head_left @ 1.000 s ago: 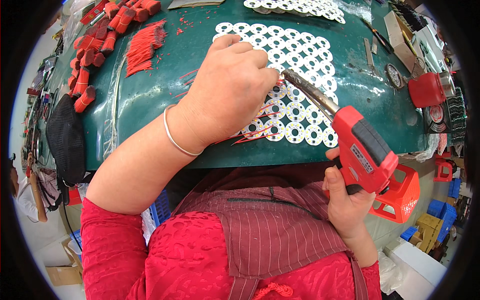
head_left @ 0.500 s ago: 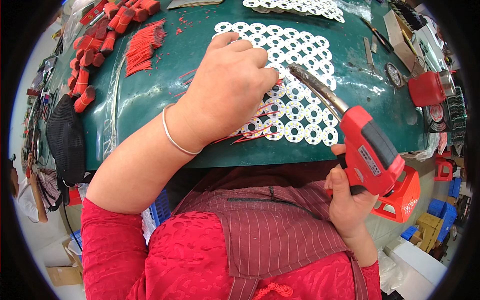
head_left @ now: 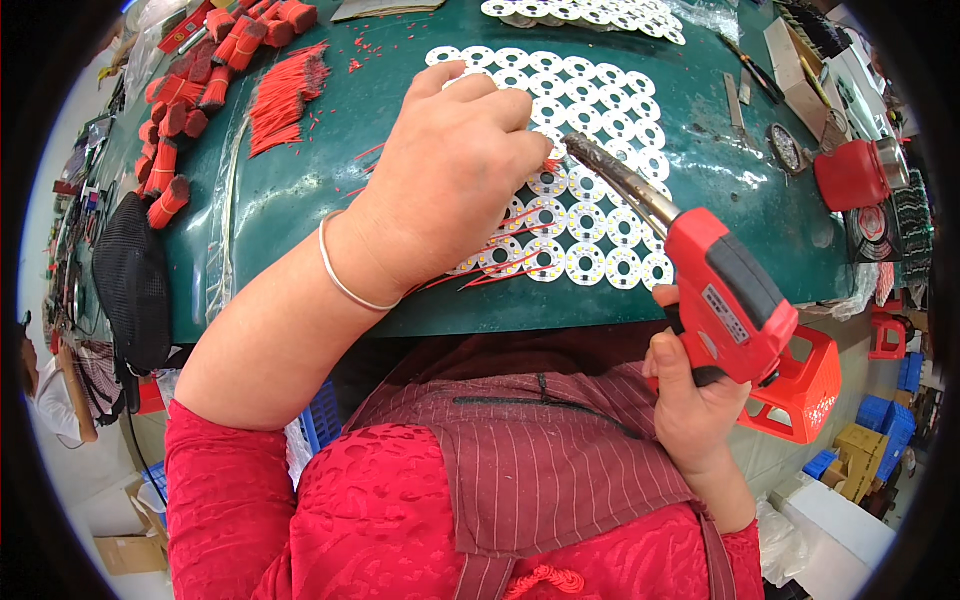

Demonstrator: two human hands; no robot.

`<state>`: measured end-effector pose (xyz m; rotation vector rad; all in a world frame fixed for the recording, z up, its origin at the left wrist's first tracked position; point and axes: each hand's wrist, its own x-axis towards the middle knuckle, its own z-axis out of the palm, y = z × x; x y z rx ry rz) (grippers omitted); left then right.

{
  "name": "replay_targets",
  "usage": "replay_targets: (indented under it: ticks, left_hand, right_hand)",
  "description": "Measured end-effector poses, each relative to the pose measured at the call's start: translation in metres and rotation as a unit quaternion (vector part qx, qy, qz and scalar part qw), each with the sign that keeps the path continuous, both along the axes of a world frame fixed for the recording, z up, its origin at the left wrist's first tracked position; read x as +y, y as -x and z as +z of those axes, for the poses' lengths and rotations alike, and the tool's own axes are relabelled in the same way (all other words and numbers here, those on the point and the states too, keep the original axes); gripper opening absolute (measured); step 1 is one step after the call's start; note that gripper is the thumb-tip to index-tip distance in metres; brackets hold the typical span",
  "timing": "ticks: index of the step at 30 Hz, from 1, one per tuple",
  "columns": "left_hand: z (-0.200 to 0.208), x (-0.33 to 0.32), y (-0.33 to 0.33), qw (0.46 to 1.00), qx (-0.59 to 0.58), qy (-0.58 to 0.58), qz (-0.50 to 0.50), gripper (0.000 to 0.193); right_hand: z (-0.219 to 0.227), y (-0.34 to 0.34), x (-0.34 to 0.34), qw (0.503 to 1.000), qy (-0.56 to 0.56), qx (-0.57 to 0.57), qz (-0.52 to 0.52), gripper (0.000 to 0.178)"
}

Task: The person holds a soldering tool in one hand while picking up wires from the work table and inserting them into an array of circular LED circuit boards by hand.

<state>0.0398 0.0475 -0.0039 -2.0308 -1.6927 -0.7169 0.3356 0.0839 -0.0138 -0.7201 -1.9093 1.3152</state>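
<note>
My right hand (head_left: 692,395) is wrapped round a red and black soldering gun (head_left: 725,295), whose dark, blackened tip points up and left. That tip is close to the fingertips of my left hand (head_left: 465,165), over the sheet of round white LED boards (head_left: 585,260). My left hand is closed in a pinch on thin red wires (head_left: 552,165); their red ends show at its fingertips and others stick out on its far side. Exactly where the tip meets a board is hard to make out. More red wires (head_left: 500,275) lie across the near-left boards, below my left wrist.
Loose red wires (head_left: 285,100) are heaped at the far left, beside bundled red wires (head_left: 170,200). Another stack of boards (head_left: 600,15) sits at the back. Pliers (head_left: 757,72), a round dish (head_left: 787,148) and a red canister (head_left: 853,178) stand to the right on the green table (head_left: 740,255).
The soldering gun has shifted slightly left, bringing its tip closer to my left fingertips. My left hand keeps its pinch and has barely moved.
</note>
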Motion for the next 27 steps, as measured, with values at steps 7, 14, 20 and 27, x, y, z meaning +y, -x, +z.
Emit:
replay_targets:
  ticks: [7, 14, 20, 27]
  left_hand:
    - [0.0002, 0.0, 0.0007, 1.0, 0.017, -0.003, 0.01, 0.01]
    - [0.003, -0.0033, -0.0049, 0.999, 0.034, 0.015, 0.036, 0.011]
    - [0.0003, -0.0006, 0.0, 0.999, 0.028, 0.001, 0.017, 0.011]
    - [0.0008, 0.0015, 0.0008, 0.999, 0.024, -0.022, 0.004, 0.01]
  right_hand:
    - [0.0004, 0.0003, -0.0012, 0.999, 0.051, 0.016, -0.006, 0.044]
    - [0.0009, 0.0028, 0.0006, 0.999, 0.044, 0.014, -0.016, 0.045]
    - [-0.0022, 0.0013, 0.0033, 0.999, -0.037, -0.004, 0.009, 0.045]
    - [-0.0011, 0.0009, 0.0052, 0.999, -0.039, -0.018, 0.018, 0.046]
